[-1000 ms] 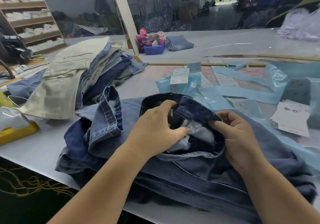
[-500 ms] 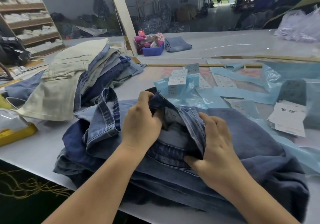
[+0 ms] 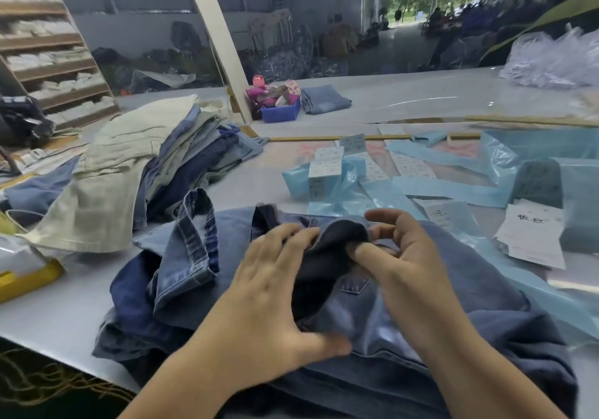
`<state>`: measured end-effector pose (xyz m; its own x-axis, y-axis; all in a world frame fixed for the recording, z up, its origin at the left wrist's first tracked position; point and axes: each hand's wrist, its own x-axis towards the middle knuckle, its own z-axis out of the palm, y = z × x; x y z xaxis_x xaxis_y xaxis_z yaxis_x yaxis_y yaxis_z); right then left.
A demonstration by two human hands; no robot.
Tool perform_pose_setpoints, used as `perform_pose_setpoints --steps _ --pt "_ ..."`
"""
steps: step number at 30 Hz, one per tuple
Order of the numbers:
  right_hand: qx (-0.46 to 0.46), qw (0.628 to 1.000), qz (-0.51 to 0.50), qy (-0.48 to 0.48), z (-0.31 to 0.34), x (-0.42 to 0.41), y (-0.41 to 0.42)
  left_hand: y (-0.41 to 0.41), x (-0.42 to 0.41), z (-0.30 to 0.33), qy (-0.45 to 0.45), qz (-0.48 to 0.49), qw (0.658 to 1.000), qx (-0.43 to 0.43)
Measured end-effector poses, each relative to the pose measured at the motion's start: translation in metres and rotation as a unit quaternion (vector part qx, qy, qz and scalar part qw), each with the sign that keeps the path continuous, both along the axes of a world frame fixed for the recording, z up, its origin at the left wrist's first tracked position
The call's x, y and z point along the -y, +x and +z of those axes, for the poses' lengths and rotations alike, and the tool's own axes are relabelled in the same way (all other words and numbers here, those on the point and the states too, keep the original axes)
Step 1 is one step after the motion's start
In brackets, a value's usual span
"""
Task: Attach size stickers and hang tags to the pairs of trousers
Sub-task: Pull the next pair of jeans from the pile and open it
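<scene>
Between a flat, spread left hand [image 3: 275, 292] and a right hand [image 3: 402, 256] pinching its dark waistband, the top pair of jeans [image 3: 437, 305] bears no visible tag (hang tags [image 3: 327, 167] wait just beyond the fingertips), leaving the attaching still ahead.

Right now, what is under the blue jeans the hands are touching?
Under the top blue jeans lie more folded denim trousers, stacked on the pale table. The left hand and right hand cover the middle. How many pairs lie beneath is hidden.
</scene>
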<state>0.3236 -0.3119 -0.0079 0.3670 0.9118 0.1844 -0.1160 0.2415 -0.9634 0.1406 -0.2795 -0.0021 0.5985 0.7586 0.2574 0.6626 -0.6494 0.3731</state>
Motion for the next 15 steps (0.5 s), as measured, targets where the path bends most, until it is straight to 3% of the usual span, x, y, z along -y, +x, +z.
perform_pose_setpoints --steps 4,8,12,15 --pt "-0.032 0.997 0.07 0.01 0.008 -0.007 -0.018 0.001 -0.002 -0.012 0.073 0.084 0.993 0.029" --pt "0.165 0.985 -0.003 0.039 0.0 -0.008 -0.017 -0.014 -0.013 -0.007 0.058 0.073 0.978 0.188" --pt "0.398 0.915 -0.042 0.059 -0.009 -0.005 -0.017 -0.029 -0.021 0.003 -0.111 0.003 0.952 0.287" --pt "0.472 0.881 0.0 0.006 -0.018 -0.013 -0.019 -0.045 -0.029 0.006 -0.289 -0.1 0.883 0.355"
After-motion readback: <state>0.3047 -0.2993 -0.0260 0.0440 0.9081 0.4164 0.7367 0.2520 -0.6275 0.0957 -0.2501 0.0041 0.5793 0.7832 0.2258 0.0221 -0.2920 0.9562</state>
